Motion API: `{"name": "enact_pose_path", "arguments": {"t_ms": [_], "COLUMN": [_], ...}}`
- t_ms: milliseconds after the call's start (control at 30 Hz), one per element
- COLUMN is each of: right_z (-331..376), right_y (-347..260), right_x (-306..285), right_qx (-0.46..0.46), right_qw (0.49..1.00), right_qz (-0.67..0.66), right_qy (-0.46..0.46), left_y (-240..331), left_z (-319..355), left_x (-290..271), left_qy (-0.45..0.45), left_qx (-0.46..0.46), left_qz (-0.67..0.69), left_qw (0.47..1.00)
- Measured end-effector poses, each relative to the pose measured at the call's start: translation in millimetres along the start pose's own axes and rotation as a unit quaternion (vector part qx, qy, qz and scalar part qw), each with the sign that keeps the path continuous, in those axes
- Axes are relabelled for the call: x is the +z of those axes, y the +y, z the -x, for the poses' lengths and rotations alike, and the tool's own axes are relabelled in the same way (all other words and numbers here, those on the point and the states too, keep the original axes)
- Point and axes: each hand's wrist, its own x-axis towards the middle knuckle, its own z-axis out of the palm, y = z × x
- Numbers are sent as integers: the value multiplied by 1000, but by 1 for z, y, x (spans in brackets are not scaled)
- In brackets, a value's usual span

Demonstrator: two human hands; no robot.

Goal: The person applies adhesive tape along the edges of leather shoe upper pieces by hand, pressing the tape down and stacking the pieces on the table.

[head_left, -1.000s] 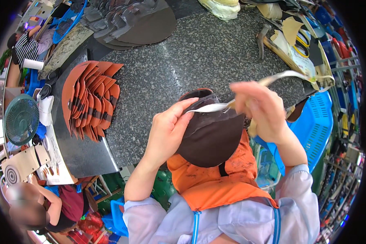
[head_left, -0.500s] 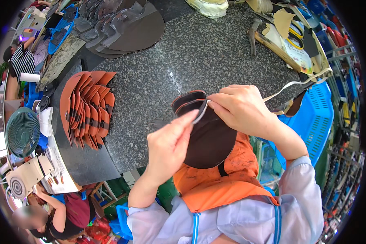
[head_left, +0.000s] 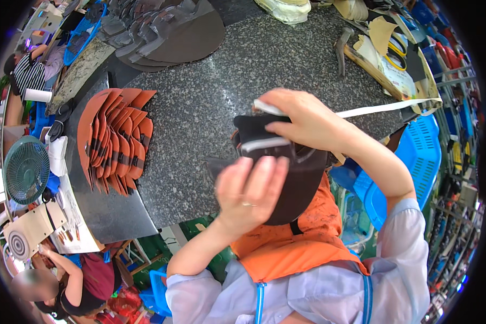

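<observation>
One dark piece [head_left: 302, 186], smooth, thin and round-edged at its near end, is above the orange apron [head_left: 291, 262], at the near edge of the surface [head_left: 194, 119]. One short white strip [head_left: 265, 144] lies across its far part. Two hands are on the work: the right hand [head_left: 308, 119] pinches a flat, narrow white tape [head_left: 386, 107], which runs off in one taut length to the right; the left hand [head_left: 248, 194], blurred, has its fingers spread over the piece, and whether it grips cannot be told.

The surface is speckled grey stone. On its left stands one fanned stack [head_left: 116, 140] of orange-brown, leather-like pieces with dark bands, overlapping too closely to count. Beyond lies one pile [head_left: 186, 43] of dark, flat, curved pieces. Far right are one hammer [head_left: 373, 74] with a wooden handle and one pair of scissors [head_left: 397, 53] with yellow loops. One slotted blue plastic basket [head_left: 425, 143] sits below the right edge. Leftward are one round green fan [head_left: 27, 170] and two people.
</observation>
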Motion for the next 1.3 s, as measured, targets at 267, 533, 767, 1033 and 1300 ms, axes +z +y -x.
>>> {"name": "enact_pose_path", "arguments": {"t_ms": [267,533,767,1033,1300], "right_z": [26,18,44,40,38], "right_y": [-25,-30,-31,-35,-42], "right_x": [20,12,28,38,19], "right_qx": [-160,-117,-170,-170,-122], "right_qw": [978,985,979,968,990], "right_qz": [105,50,108,184,73], "right_qy": [83,121,41,26,4], "left_y": [15,11,-6,0,-30], "left_z": [8,-1,11,21,29], "left_x": [0,0,0,-1,-70], "left_qy": [-239,-226,-173,-159,-119], "left_qx": [-88,-102,-121,-216,-338], "left_qz": [59,79,196,150,91], "left_qw": [965,966,958,952,929]}}
